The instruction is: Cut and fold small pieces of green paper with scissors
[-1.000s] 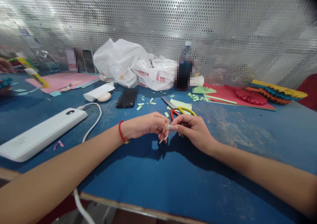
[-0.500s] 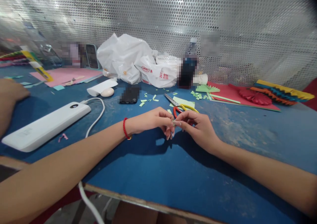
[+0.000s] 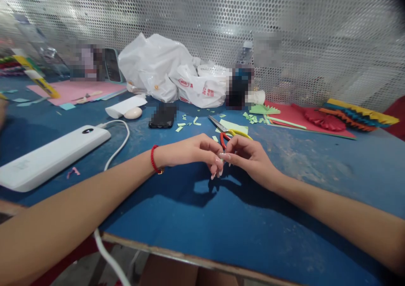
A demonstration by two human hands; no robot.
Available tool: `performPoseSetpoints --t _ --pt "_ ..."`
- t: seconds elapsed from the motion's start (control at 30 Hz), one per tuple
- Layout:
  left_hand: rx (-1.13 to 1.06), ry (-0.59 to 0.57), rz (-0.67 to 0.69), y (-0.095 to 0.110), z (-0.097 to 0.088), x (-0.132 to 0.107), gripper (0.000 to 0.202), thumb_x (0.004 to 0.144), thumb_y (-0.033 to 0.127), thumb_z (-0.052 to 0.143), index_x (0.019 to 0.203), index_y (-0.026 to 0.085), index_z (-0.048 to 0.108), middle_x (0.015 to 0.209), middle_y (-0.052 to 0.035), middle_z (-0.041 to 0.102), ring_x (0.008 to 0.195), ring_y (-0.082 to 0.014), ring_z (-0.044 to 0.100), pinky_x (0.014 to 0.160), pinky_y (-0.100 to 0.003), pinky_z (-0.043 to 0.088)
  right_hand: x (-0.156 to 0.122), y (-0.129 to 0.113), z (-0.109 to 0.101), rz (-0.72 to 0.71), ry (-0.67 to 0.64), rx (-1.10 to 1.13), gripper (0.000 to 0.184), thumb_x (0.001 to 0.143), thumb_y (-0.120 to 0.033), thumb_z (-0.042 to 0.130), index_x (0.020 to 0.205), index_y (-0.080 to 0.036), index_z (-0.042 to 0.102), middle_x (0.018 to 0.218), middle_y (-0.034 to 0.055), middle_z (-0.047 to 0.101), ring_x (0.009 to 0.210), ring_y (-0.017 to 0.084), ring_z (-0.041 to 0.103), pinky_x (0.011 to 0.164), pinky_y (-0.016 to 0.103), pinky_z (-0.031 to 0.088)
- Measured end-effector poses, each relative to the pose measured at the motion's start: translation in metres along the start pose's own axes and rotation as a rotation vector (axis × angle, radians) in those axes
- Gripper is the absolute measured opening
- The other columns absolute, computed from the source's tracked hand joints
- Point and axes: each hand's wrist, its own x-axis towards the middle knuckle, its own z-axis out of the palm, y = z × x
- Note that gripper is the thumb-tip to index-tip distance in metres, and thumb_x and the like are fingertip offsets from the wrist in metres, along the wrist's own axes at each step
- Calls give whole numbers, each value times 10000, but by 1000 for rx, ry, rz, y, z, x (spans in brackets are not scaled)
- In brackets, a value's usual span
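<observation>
My left hand [image 3: 202,152], with a red bracelet [image 3: 154,159] on its wrist, is closed in a pinch above the table. My right hand [image 3: 248,157] meets it fingertip to fingertip, also pinching. Between the fingertips shows a tiny piece of pale green paper [image 3: 222,161], mostly hidden by the fingers. Just behind the hands lie scissors [image 3: 225,130] with red and yellow handles, blades apart, partly over a light green paper sheet [image 3: 238,126]. Several green paper scraps [image 3: 196,120] are scattered beyond.
A white power bank [image 3: 57,157] with a cable lies left, near a black phone [image 3: 163,116]. White plastic bags [image 3: 155,66] stand at the back. Red paper [image 3: 284,112] and folded paper fans [image 3: 357,115] lie right; pink paper [image 3: 72,91] and glue sticks [image 3: 41,83] lie left.
My hands stay together, with the fingers shifting slightly at the pinch. Another person's arm at the left has drawn back almost out of view. The camera view has shifted a little.
</observation>
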Motion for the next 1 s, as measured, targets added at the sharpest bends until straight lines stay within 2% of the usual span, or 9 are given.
performPoseSetpoints --t 0.17,0.33,0.47,0.6,0.83,1.0 --pt "64 102 18 -4 2 2 170 820 247 699 745 96 722 666 -52 704 616 -132 673 629 -208 541 1 2 -1 -33 1 -9 295 802 -427 706 738 -182 554 672 -30 522 570 91 453 514 231 353" --pt "63 101 -32 -6 -1 3 136 767 237 753 736 105 766 653 -60 726 618 -140 688 638 -198 548 0 1 0 -44 -43 -99 314 851 -474 646 766 -182 569 679 -19 543 576 102 467 520 238 354" --pt "44 95 -50 -5 2 3 119 737 212 766 696 101 757 595 -54 708 542 -134 666 572 -194 538 -5 -4 3 -181 -112 -365 322 973 -388 479 743 -179 562 655 -18 533 596 106 462 559 242 343" --pt "28 104 -59 -5 7 4 101 715 183 771 681 90 748 574 -53 697 524 -136 660 539 -192 532 -8 -5 4 -318 -173 -501 303 996 -293 420 730 -181 514 677 -14 526 615 108 473 602 246 353" --pt "-82 246 -2 -2 13 7 83 719 181 770 695 103 753 641 -50 723 569 -119 668 595 -194 545 -8 -3 3 -314 -18 -426 323 1000 -318 397 708 -198 467 632 -26 515 576 111 457 563 242 346" --pt "-105 222 -58 1 16 5 68 682 114 745 617 98 732 561 -33 687 507 -112 639 542 -190 532 -8 -4 3 -273 -98 -459 313 994 -334 410 727 -195 495 657 -20 532 594 115 477 571 247 346"
